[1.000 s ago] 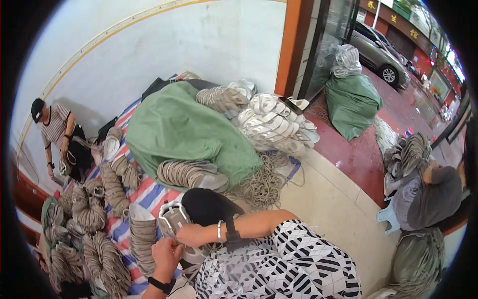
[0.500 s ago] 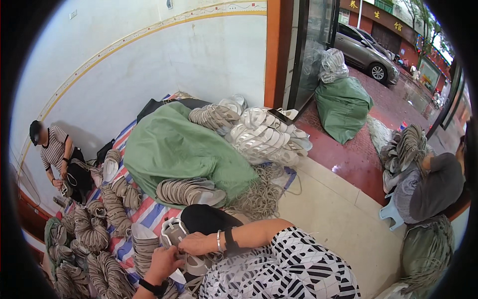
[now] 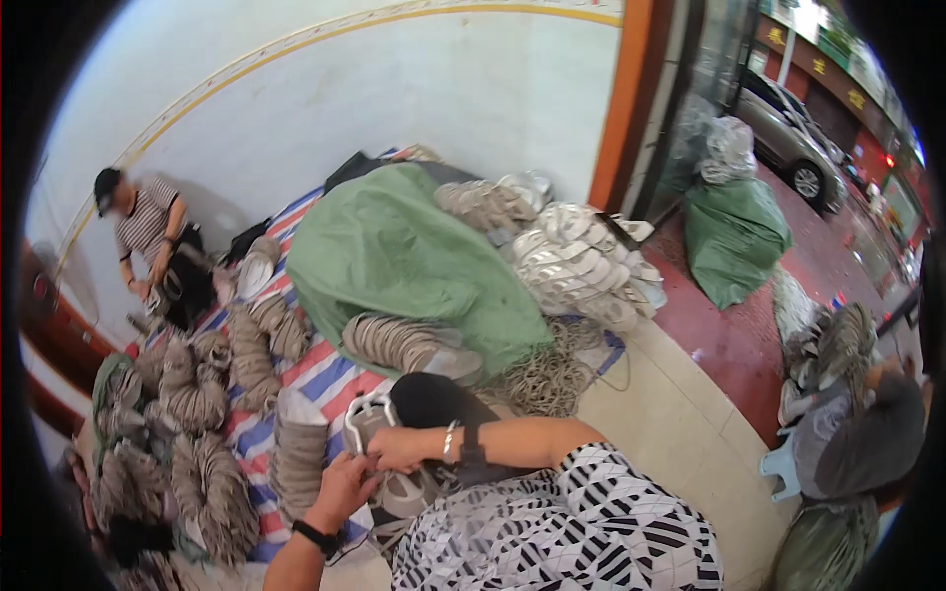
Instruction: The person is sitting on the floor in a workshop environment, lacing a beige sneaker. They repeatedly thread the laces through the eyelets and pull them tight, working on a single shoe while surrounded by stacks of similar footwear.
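A beige and white shoe upper [image 3: 372,414] lies in front of me, beside my dark-clad knee. My right hand [image 3: 402,449], with a bracelet and a dark band at the wrist, rests across its middle with fingers closed on it. Close against it, my left hand [image 3: 345,488], wearing a black wristband, pinches at the upper's near side; any lace between the fingertips is too small to make out. The upper's lower part [image 3: 399,495] shows under my hands. Left of my hands stands a stack of nested beige uppers [image 3: 299,455].
Several bundles of beige uppers [image 3: 207,492] cover the striped sheet [image 3: 340,379] at left. A green sack [image 3: 394,256] lies ahead, beside a heap of laces [image 3: 552,374] and wrapped white shoe pieces [image 3: 581,261]. One person [image 3: 153,231] sits far left, another [image 3: 857,433] at right near a blue stool [image 3: 780,473].
My view has turned, so the surroundings sit further right. Both hands stay together at the shoe upper, the left fingers now closer to the right ones.
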### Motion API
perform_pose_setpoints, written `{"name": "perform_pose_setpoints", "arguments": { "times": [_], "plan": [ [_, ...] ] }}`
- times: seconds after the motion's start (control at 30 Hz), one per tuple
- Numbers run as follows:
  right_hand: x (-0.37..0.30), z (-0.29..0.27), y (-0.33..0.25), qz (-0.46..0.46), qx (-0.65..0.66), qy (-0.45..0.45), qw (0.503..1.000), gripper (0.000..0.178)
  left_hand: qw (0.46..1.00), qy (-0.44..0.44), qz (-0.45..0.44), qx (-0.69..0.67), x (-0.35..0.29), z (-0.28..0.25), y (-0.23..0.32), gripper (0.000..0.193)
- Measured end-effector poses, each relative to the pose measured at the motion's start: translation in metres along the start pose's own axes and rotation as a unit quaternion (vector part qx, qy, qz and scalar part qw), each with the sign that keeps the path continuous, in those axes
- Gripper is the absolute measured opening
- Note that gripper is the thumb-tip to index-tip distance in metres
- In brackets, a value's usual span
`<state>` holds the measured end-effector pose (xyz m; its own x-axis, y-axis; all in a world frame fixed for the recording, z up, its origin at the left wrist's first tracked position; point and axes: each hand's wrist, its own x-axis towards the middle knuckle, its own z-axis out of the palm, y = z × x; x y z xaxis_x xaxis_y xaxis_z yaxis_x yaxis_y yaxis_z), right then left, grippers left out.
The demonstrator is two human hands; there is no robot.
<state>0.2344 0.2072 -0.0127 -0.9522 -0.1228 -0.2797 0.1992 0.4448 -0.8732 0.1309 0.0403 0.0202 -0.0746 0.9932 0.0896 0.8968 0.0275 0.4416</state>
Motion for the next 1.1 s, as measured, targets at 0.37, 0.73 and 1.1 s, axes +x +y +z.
{"name": "perform_pose_setpoints", "arguments": {
  "times": [0.37, 0.73, 1.1],
  "plan": [
    [0.007, -0.092, -0.002, -0.198, -0.358, 0.306, 0.860, 0.009, 0.990, 0.098, -0.077, -0.066, -0.015, 0.024, -0.014, 0.023],
    [-0.033, -0.095, -0.069, -0.110, 0.032, 0.266, 0.957, 0.023, 0.821, 0.294, -0.151, -0.466, 0.061, -0.017, 0.049, 0.025],
    [-0.022, -0.069, -0.057, -0.128, 0.329, 0.256, 0.900, 0.030, 0.786, 0.392, -0.205, -0.431, 0.062, -0.014, 0.059, 0.025]
  ]
}}
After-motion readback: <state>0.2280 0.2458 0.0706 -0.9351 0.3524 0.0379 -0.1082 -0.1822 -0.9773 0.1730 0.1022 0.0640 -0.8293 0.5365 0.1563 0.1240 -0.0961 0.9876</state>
